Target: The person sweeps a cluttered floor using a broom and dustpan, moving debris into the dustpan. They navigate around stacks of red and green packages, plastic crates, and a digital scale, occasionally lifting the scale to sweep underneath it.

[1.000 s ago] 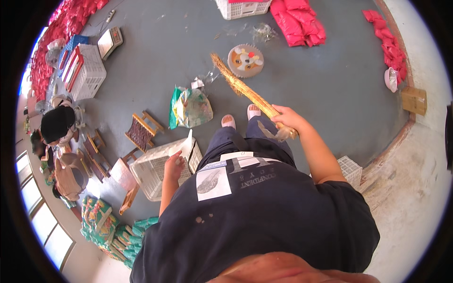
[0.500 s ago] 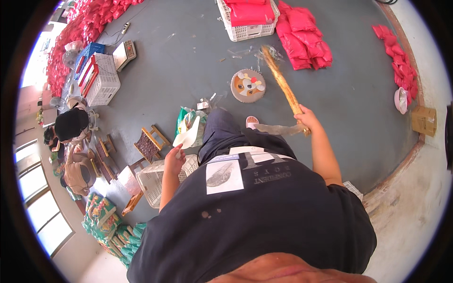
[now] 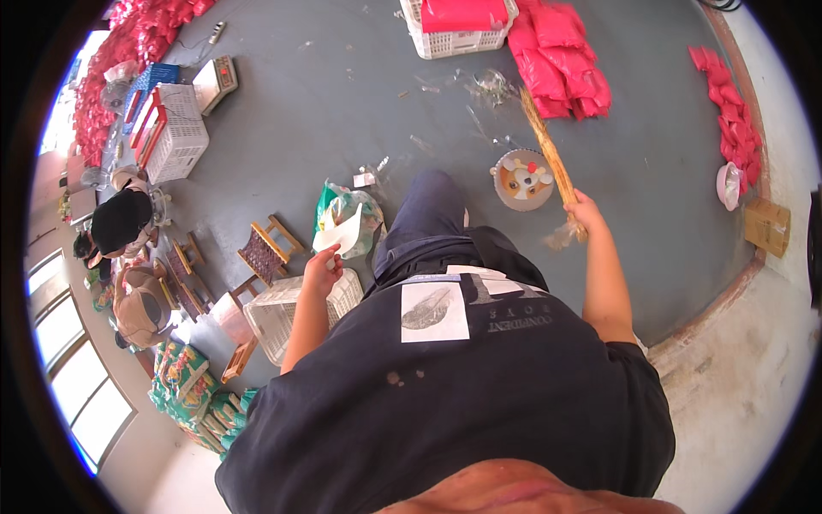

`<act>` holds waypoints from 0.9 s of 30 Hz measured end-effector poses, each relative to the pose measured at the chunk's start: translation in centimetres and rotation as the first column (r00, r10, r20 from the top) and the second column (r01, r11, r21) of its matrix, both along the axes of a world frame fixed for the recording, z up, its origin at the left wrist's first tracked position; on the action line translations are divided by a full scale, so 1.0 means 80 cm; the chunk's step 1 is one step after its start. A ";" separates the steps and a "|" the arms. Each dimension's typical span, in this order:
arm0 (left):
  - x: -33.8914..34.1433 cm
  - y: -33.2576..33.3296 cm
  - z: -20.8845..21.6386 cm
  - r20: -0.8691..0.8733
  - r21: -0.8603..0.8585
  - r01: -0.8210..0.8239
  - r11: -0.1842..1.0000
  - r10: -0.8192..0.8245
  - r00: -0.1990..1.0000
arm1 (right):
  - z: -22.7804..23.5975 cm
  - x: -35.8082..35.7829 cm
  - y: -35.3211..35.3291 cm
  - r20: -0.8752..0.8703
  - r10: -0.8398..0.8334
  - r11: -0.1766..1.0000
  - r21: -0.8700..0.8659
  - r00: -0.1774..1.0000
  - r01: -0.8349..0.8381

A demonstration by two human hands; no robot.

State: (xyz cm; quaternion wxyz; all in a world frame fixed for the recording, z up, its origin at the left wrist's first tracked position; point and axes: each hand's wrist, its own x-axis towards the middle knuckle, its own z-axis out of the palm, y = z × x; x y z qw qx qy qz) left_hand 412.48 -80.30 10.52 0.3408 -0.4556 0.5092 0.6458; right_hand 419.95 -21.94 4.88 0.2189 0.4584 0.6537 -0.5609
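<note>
My right hand point(image 3: 585, 214) is wrapped round a long yellow bundle that looks like a straw broom point(image 3: 548, 146). The far tip slants away from me toward the floor, and a wisp of clear plastic point(image 3: 562, 234) hangs at the near end. To its left stands a round stool point(image 3: 524, 180) with a dog's face on its top. In my left hand point(image 3: 322, 271), fingers closed, is a white plastic scoop point(image 3: 342, 236). Behind the scoop sits a green and clear plastic bag point(image 3: 363, 214) on the floor. My bent knee point(image 3: 432, 201) is between the bag and the stool.
Pink packages point(image 3: 561, 60) lie ahead beside a white crate point(image 3: 462, 41). Plastic scraps point(image 3: 492, 84) litter the grey floor. At left are a low woven stool point(image 3: 267, 250), a white basket point(image 3: 278, 321), a scale point(image 3: 215, 84) and seated people point(image 3: 124, 224). A cardboard box point(image 3: 766, 225) stands by the right wall.
The dog-face stool now appears farther right in view, close beside the broom. My right hand and the broom have shifted right; the white scoop has tilted lower. My knee has swung forward and right.
</note>
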 end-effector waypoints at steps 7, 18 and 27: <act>-0.036 0.007 -0.012 0.080 0.028 0.040 0.999 -0.042 0.996 | -0.138 -0.103 -0.015 0.011 -0.110 0.981 -0.157 0.994 0.110; -0.048 -0.056 -0.010 0.097 -0.131 0.029 0.991 -0.016 0.995 | -0.123 -0.157 -0.285 -0.035 -0.136 0.927 -0.357 0.990 0.115; -0.059 -0.064 -0.023 0.116 -0.090 -0.028 0.996 0.038 0.993 | -0.016 -0.081 -0.249 0.009 -0.155 0.931 -0.333 0.988 0.149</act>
